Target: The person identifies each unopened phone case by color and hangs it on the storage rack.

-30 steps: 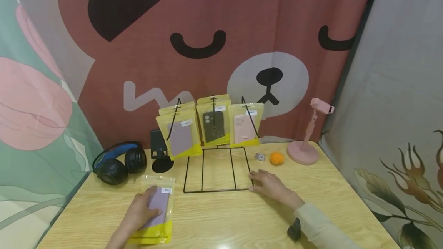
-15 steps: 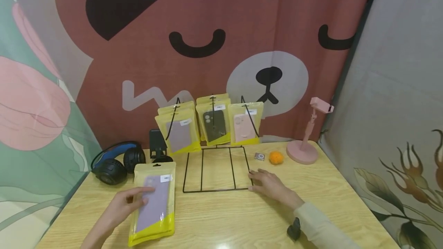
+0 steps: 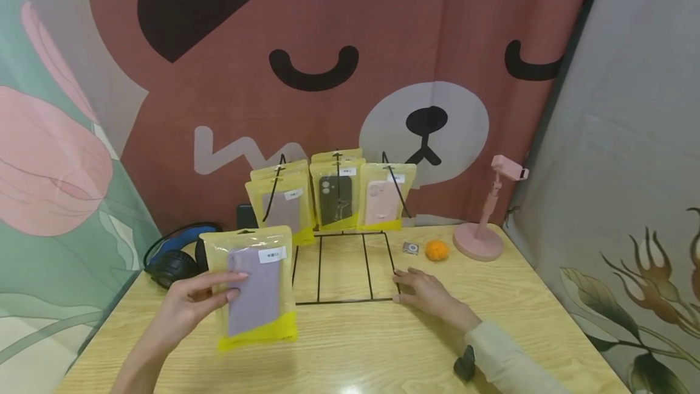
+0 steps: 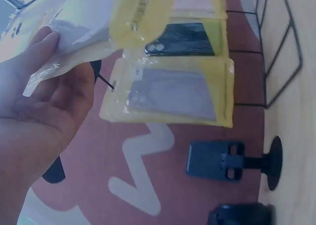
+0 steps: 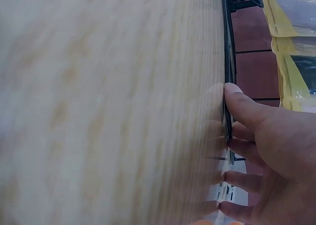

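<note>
My left hand (image 3: 183, 306) pinches a yellow-edged clear pouch (image 3: 287, 290) by its left side, thumb in front. A lilac phone case (image 3: 254, 297) with a white label shows inside it. The pouch is raised upright above the table, in front of a black wire display rack (image 3: 344, 303). My right hand (image 3: 429, 297) rests at the right front corner of the rack's base, fingers spread and fairly straight; in the right wrist view its thumb touches the base wire. Similar pouches hang on the rack: lilac cases (image 4: 173, 94), a dark case (image 3: 336, 199) and a pink case (image 3: 381, 202).
Headphones (image 3: 172, 267) and a black phone stand (image 4: 215, 161) are at the left, partly hidden by the held pouch in the head view. Right of the rack lie a small grey player (image 3: 411, 248) and an orange fruit-like ball (image 3: 437, 250). A pink stand (image 3: 478, 242) is at the back right.
My left hand has lifted the pouch off the table, tilted it upright, and moved it forward and slightly right toward the rack. The right hand stays at the rack's base.
</note>
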Demonstrator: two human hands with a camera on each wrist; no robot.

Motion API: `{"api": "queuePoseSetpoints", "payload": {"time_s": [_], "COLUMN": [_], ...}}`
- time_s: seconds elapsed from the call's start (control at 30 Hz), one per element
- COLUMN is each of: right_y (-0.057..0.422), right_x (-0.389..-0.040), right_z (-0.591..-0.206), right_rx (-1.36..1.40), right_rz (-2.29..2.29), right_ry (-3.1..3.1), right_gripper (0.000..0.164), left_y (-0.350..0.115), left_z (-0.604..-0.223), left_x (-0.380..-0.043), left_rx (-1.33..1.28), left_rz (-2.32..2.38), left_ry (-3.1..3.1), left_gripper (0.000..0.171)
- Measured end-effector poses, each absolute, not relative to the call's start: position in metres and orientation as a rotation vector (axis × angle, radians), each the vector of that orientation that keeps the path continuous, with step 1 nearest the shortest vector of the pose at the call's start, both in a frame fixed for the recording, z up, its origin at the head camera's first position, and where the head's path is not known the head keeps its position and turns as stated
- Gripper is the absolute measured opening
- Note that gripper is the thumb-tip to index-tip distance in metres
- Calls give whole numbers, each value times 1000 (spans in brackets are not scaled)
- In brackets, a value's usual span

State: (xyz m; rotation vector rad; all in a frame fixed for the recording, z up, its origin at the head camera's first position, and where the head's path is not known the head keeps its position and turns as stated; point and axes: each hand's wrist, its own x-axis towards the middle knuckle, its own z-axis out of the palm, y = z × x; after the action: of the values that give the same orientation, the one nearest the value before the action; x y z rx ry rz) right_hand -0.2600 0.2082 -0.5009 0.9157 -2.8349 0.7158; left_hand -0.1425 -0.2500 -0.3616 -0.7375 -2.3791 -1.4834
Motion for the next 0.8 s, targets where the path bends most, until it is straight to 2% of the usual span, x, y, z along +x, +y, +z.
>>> {"api": "queuePoseSetpoints", "payload": {"time_s": [0.17, 0.8], "right_y": [208, 207], "right_x": [-259, -258], "right_z": [-502, -499], "right_rx": [915, 905], "right_rz": [710, 737], "right_ry": [-2836, -2851], "right_gripper": [53, 54], "left_y": [-243, -248], "left_z": [-355, -367], "left_x": [-151, -177], "left_rx": [-636, -614], "left_rz": [-1493, -1520], "left_ry": [-2479, -2518], "left_gripper": [28, 30]}}
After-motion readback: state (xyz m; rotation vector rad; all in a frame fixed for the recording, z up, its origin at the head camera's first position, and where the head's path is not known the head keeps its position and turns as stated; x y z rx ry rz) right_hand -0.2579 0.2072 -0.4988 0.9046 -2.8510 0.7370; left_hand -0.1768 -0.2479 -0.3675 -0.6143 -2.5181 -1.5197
